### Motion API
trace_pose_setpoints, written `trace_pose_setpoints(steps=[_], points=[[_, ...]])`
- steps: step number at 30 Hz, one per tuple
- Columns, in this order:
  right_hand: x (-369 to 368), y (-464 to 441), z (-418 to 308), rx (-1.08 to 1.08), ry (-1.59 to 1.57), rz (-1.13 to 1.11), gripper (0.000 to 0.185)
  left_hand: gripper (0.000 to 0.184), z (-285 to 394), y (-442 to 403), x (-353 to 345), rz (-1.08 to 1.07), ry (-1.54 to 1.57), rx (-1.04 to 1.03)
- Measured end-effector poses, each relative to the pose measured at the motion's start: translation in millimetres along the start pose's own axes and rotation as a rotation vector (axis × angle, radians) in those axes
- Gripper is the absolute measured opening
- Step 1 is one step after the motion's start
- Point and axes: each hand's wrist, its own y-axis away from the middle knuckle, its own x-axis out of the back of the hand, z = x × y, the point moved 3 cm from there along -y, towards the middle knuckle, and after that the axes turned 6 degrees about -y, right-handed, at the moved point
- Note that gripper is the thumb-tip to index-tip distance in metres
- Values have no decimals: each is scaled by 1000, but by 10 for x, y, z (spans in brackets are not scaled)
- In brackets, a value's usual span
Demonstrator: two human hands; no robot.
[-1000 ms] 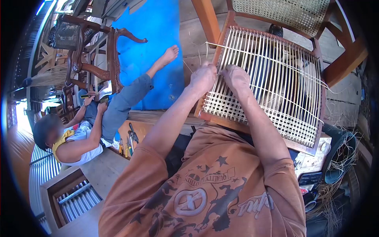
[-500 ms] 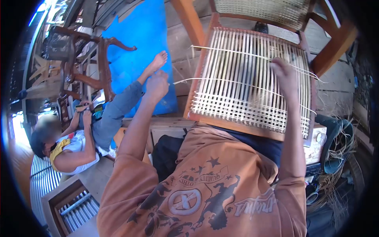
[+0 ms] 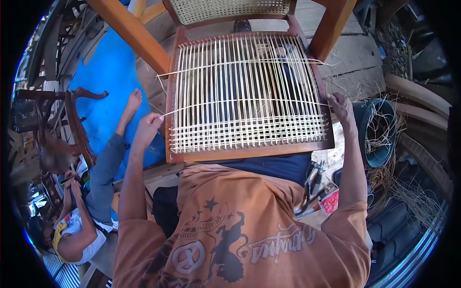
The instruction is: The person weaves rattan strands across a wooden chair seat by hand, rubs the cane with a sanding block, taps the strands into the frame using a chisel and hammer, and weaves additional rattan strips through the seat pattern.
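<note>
A wooden chair seat frame (image 3: pixel 225 156) lies across the lap, strung with pale cane strands and densely woven along its near edge. One cane strand (image 3: pixel 216 102) crosses the seat from side to side, above the woven band. My left hand (image 3: pixel 150 126) pinches its left end just outside the frame. At the right edge, my right hand (image 3: pixel 342 106) has its fingers closed on the strand's other end. Farther up the seat runs another crosswise strand (image 3: pixel 192 68), its left end sticking out past the frame.
A co-worker (image 3: pixel 79 230) sits at the left with one leg stretched over a blue sheet (image 3: pixel 108 72), near a dark carved chair (image 3: pixel 72 120). At the right are a bucket of cane scraps (image 3: pixel 370 156) and tools (image 3: pixel 315 177). Thick wooden legs (image 3: pixel 132 36) flank the seat.
The view has turned to the right. My hands, close together at the seat's left side a second ago, have moved apart to opposite edges, and the strand between them now lies straighter.
</note>
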Motion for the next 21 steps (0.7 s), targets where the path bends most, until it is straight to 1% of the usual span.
trace_pose_setpoints(steps=[3,6,8,9,10,11,12,13,14,15,16,17,18,19,21], points=[[6,51,-115,20,70,127,43,22,53,31,61,-61,68,146],[88,106,44,-5,199,156,38,22,-77,-87,45,-14,-101,-73],[242,177,157,-7,173,174,35,22,100,-67,-62,-50,-188,-203],[302,134,349,58,158,167,33,21,209,-30,-132,-60,-230,-260],[343,178,267,78,196,181,32,21,337,36,-143,-65,-240,-222],[369,201,119,35,275,144,32,21,440,90,-140,-67,-249,-181],[374,161,153,60,333,181,30,20,409,79,-150,-33,-251,-220],[385,137,170,132,328,201,28,19,325,78,-116,10,-259,-254],[401,97,181,72,304,131,27,18,320,111,-38,123,-397,-385],[395,61,271,92,353,145,29,16,323,162,1,222,-539,-518],[413,80,251,54,369,120,30,12,285,218,12,284,-577,-525],[438,76,361,120,341,165,31,11,260,261,11,307,-652,-553],[479,63,472,69,337,180,30,11,237,292,0,325,-723,-583],[522,60,544,121,297,233,33,11,215,316,-18,340,-791,-615],[638,58,684,98,288,300,35,12,140,300,-19,373,-867,-640]])
